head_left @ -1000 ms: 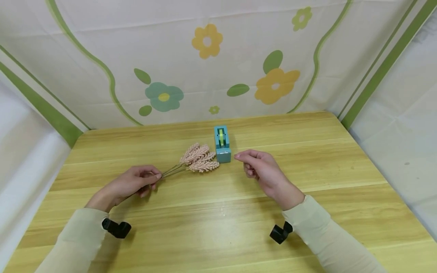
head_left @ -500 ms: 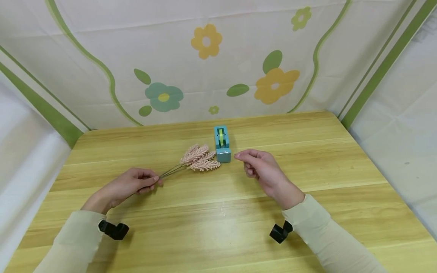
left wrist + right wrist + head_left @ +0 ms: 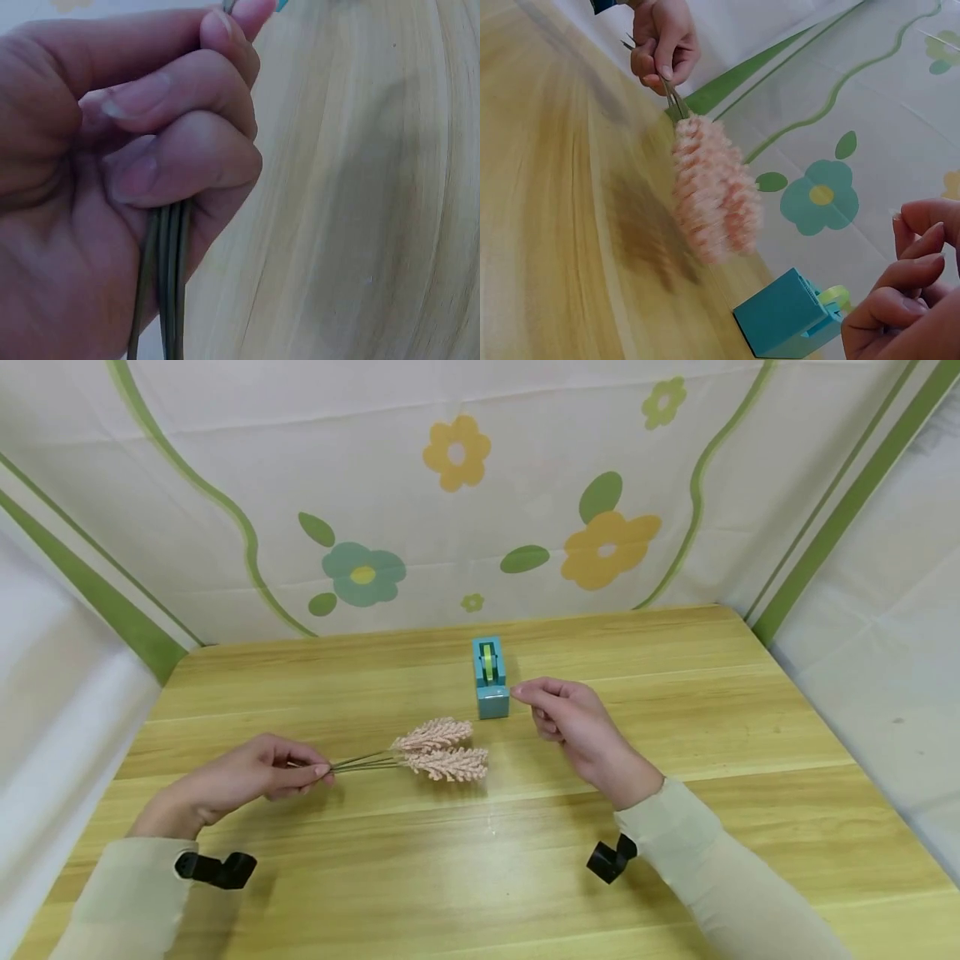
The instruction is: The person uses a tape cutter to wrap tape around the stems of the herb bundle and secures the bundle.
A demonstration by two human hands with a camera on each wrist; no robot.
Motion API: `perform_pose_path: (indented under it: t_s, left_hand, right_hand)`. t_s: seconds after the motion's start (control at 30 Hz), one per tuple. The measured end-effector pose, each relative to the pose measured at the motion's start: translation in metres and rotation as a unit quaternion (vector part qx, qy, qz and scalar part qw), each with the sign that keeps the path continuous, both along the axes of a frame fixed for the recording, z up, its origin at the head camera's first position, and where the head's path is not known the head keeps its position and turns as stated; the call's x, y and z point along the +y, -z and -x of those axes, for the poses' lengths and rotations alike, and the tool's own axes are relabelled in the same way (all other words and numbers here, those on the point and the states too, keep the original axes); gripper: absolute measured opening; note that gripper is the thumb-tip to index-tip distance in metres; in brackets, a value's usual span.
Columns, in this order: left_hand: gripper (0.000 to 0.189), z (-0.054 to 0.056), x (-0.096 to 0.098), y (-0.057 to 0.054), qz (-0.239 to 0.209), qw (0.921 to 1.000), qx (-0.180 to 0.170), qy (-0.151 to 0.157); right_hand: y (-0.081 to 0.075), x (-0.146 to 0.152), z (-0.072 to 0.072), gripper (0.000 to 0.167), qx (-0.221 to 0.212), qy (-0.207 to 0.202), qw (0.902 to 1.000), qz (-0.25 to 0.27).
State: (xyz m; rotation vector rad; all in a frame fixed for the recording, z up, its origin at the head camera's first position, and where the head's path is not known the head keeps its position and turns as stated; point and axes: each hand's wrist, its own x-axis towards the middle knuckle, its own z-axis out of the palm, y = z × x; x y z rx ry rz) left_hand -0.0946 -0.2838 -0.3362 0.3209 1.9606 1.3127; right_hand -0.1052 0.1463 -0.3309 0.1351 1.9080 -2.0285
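Note:
My left hand [image 3: 258, 772] pinches the thin stems [image 3: 171, 277] of a bunch of pale pink artificial flowers [image 3: 448, 764]. In the left wrist view several green stems run through the curled fingers. The flower heads point right and, in the right wrist view, hang above the table beside their shadow. A blue tape dispenser [image 3: 492, 702] with a yellow-green roll [image 3: 488, 662] stands behind them. My right hand [image 3: 573, 718] is at the dispenser's front right corner, thumb and forefinger close together, the other fingers curled. Whether anything thin and clear is between its fingertips cannot be seen.
The wooden table [image 3: 480, 893] meets a white cloth [image 3: 480, 510] printed with flowers and leaves along its back edge. White cloth also hangs at both sides. A small black wrist camera [image 3: 217, 868] sits on the left sleeve, another wrist camera [image 3: 611, 860] on the right.
My left hand has moved left and toward me with the flowers, so their heads have come away from the dispenser's side. The right hand has shifted only slightly, toward the dispenser.

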Motion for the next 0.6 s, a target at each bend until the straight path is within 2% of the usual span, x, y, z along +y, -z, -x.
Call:
perform_pose_path:
  t_s: [0.13, 0.3, 0.6]
  left_hand:
    - [0.037, 0.000, 0.010, 0.000, 0.009, 0.9999, 0.008, -0.004]
    - [0.037, 0.003, 0.036, 0.005, 0.009, 0.9998, 0.012, -0.011]
    - [0.027, 0.016, 0.097, 0.007, 0.028, 0.9990, 0.027, 0.023]
  right_hand:
    - [-0.003, -0.002, 0.002, 0.029, 0.002, 0.002, 1.0000, -0.006]
    - [-0.005, -0.004, 0.003, 0.031, 0.000, 0.000, 1.0000, -0.003]
    - [-0.007, -0.006, 0.003, 0.032, 0.003, 0.001, 1.0000, -0.006]
